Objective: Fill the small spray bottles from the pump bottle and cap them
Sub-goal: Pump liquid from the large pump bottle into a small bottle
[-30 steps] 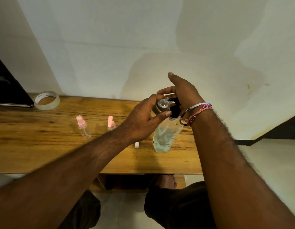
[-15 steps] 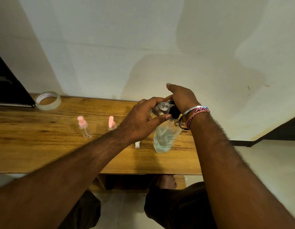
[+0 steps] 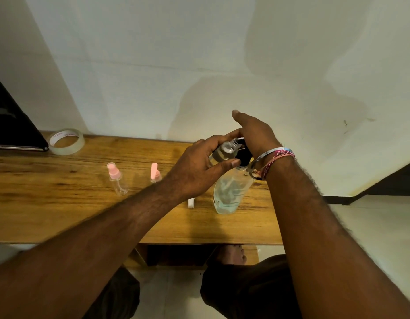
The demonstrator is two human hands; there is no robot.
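Up came the right hand (image 3: 252, 134) off the black pump head, its fingers straight again after the press. By the counter (image 3: 61, 217) back edge lay a tape roll (image 3: 66, 141); two pink-capped spray bottles (image 3: 117, 179) stood mid-counter. Left hand (image 3: 199, 171) fingers clamped an open small bottle (image 3: 224, 150) at the spout above the pump bottle (image 3: 229, 192).

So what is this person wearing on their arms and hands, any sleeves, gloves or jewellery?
No gloves and no sleeves in view: both forearms are bare. The left hand and its wrist carry nothing. The right hand has a cluster at the wrist: a thin silver metal bangle, a pale band with a blue patch, and braided pink and red thread bracelets. No rings show on the fingers.
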